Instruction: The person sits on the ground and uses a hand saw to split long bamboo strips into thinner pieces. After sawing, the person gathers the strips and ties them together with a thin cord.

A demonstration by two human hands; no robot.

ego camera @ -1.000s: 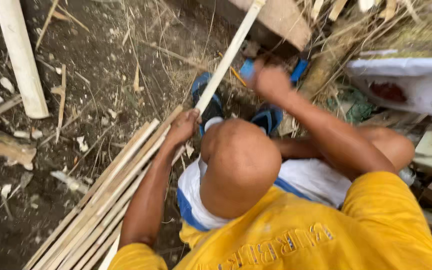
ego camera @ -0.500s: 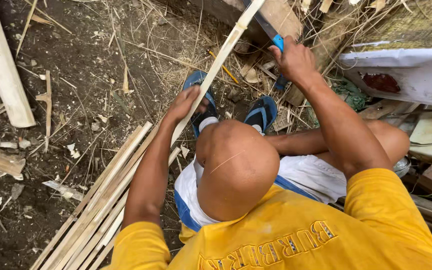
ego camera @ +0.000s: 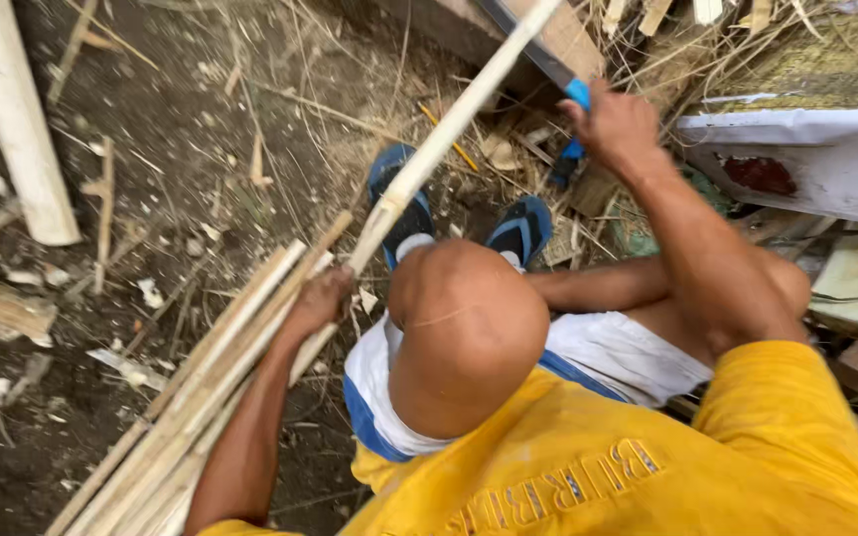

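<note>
Left hand (ego camera: 322, 298) is wrapped tight around a long pale bamboo strip (ego camera: 449, 129) — fingers curled shut on it, low down near the bundle of split strips (ego camera: 201, 387) lying on the dirt. The strip slants up and away past the blue sandals (ego camera: 459, 213). Right hand (ego camera: 616, 124) — fist closed on a blue-handled blade (ego camera: 560, 74), held against the strip's upper part.

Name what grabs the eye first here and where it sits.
A pale bamboo strip slants across the middle, gripped low by the left hand. Upper right, the right hand holds a blue-handled knife against it. More strips lie bundled at lower left on the dirt ground.
</note>
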